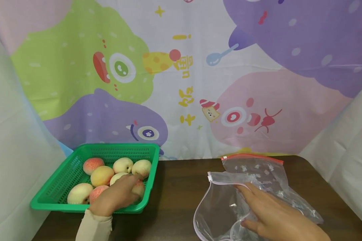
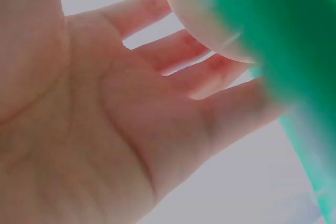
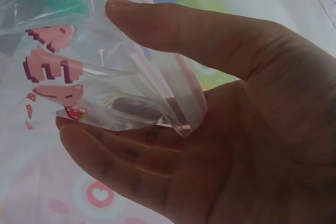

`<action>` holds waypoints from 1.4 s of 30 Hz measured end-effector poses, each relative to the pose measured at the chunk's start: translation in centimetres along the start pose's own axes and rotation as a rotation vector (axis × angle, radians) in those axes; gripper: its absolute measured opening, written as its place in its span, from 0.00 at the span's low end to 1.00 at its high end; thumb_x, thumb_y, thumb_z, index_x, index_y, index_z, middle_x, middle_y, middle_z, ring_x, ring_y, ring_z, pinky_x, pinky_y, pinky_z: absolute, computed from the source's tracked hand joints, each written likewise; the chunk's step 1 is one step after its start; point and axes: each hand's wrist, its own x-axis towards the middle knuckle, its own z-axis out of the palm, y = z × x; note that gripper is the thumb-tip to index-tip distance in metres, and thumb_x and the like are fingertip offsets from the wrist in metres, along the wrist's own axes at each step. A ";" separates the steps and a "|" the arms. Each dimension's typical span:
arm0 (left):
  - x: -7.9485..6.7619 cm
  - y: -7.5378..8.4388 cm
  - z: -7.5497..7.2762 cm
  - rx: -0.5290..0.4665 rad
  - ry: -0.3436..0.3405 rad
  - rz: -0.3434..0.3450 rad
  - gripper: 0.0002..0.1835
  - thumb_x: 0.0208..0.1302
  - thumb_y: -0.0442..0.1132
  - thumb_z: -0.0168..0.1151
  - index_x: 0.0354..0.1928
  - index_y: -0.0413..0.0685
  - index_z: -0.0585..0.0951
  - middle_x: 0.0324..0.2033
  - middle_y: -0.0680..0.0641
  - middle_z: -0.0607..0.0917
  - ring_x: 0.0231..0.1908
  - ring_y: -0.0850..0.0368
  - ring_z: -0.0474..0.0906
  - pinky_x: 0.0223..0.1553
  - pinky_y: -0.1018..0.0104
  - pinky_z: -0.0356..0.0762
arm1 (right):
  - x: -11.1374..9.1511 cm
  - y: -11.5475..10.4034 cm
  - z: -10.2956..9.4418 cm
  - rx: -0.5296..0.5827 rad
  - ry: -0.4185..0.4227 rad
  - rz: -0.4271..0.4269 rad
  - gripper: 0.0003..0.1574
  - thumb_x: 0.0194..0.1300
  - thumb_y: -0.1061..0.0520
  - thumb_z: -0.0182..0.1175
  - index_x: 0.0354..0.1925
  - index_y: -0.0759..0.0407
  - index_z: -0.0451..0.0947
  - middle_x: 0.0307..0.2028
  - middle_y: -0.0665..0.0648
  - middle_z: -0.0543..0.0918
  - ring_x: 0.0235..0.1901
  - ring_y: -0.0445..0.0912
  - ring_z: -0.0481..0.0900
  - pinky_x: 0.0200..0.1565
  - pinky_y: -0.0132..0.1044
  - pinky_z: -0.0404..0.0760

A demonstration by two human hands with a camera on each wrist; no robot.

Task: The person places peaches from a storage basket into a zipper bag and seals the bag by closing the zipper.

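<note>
Working over the brown surface [image 1: 175,194], one should probably reach softly into the green basket [image 1: 63,207] and keep the mouth of the clear bag [image 1: 215,202] wide. The right hand [image 1: 275,212], its thumb and fingers apart, touches this bag; the left hand [image 1: 119,194], its fingers spread, touches one peach [image 1: 140,188] inside the basket's right side.

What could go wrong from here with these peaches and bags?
The peaches sit close together in the green basket, so the left hand might bump or bruise some. The clear bag at the right hand looks thin and limp; its open mouth could sag shut. The red-edged bag lies close behind and might get dragged along.
</note>
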 end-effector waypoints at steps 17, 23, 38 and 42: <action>-0.5 1.3 -1.5 -0.087 0.096 -0.042 0.22 0.43 0.24 0.64 0.45 0.44 0.79 0.29 0.53 0.77 0.29 0.59 0.70 0.28 0.68 0.72 | -0.2 0.6 0.4 0.013 -0.023 0.037 0.54 0.60 0.47 0.70 0.76 0.48 0.53 0.69 0.54 0.67 0.66 0.54 0.69 0.60 0.58 0.71; -0.4 2.4 -1.7 0.002 0.137 -0.029 0.25 0.44 0.23 0.69 0.48 0.42 0.78 0.33 0.47 0.76 0.35 0.51 0.72 0.30 0.61 0.75 | -0.1 0.7 0.6 -0.028 0.007 -0.012 0.52 0.61 0.47 0.69 0.75 0.52 0.55 0.68 0.55 0.69 0.64 0.55 0.71 0.59 0.58 0.73; -1.0 5.1 -2.8 0.112 0.264 0.013 0.28 0.41 0.27 0.76 0.47 0.44 0.75 0.37 0.47 0.75 0.39 0.46 0.73 0.32 0.59 0.76 | 0.1 1.0 0.9 -0.064 0.047 -0.035 0.46 0.62 0.49 0.69 0.71 0.60 0.62 0.66 0.55 0.71 0.62 0.54 0.73 0.58 0.57 0.74; -1.1 5.6 -3.0 0.109 0.248 0.004 0.28 0.42 0.28 0.77 0.46 0.45 0.75 0.37 0.47 0.75 0.41 0.46 0.74 0.32 0.59 0.76 | 0.2 1.0 0.8 -0.074 0.062 -0.048 0.45 0.62 0.49 0.69 0.71 0.60 0.62 0.65 0.55 0.72 0.62 0.53 0.73 0.58 0.56 0.74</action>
